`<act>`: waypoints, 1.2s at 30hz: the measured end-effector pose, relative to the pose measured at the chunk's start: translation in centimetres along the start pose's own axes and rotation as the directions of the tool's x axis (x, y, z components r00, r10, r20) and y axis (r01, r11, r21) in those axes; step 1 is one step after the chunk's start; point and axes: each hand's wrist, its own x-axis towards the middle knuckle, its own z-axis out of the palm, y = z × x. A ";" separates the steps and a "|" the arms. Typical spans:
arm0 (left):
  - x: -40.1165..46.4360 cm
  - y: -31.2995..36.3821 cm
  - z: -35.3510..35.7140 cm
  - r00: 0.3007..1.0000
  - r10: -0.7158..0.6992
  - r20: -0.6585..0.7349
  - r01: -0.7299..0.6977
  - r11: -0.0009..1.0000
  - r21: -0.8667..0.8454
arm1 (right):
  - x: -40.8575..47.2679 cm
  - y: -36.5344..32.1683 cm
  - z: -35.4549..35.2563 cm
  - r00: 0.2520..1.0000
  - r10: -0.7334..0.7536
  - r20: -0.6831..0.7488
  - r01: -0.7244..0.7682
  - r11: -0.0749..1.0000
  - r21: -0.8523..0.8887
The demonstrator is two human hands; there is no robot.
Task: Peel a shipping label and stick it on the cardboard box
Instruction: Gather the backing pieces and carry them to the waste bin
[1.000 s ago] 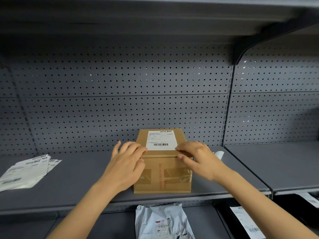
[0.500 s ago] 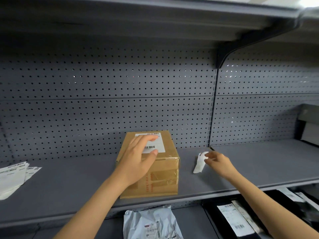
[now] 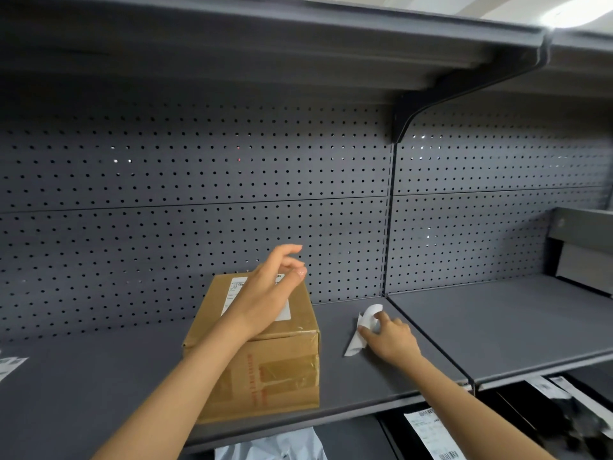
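While left hand (image 3: 265, 293) hovers open over cardboard box (image 3: 265, 366), right hand (image 3: 391, 336) pinches backing paper (image 3: 360, 330).

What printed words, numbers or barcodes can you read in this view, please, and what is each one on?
None can be quoted.
Shipping label on the cardboard box: black print, mostly hidden by the left hand, too small.
Box front: red lettering, blurred.
Label on the lower shelf: barcode and print, illegible.
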 end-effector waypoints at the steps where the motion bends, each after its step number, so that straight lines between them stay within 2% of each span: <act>1: 0.2 -0.3 0.1 1.000 -0.004 -0.006 0.004 1.000 -0.002 | 0.1 -0.1 0.2 1.000 -0.005 0.001 0.005 1.000 0.001; 9: 0.5 -1.2 0.5 0.999 -0.020 -0.048 0.018 0.999 -0.036 | 0.4 -1.4 1.2 0.995 -0.085 0.048 0.077 0.987 0.139; 16: -0.1 -0.9 -0.2 0.996 0.012 -0.087 -0.015 0.999 -0.038 | -0.1 -1.4 1.1 0.996 -0.085 -0.009 0.084 0.957 0.278; 23: -1.1 -0.8 -0.3 0.994 0.030 -0.107 -0.037 0.997 -0.063 | -2.1 -1.8 -1.0 0.981 -0.115 -0.156 0.169 0.901 0.400; 29: -2.0 0.2 0.5 0.996 0.067 -0.055 -0.073 0.990 -0.121 | -5.0 -1.4 -3.8 0.958 -0.096 -0.270 0.218 0.854 0.472; 36: -2.8 2.3 4.3 0.976 0.204 0.079 -0.184 0.961 -0.207 | -9.5 2.2 -6.5 0.929 -0.030 -0.368 0.246 0.795 0.555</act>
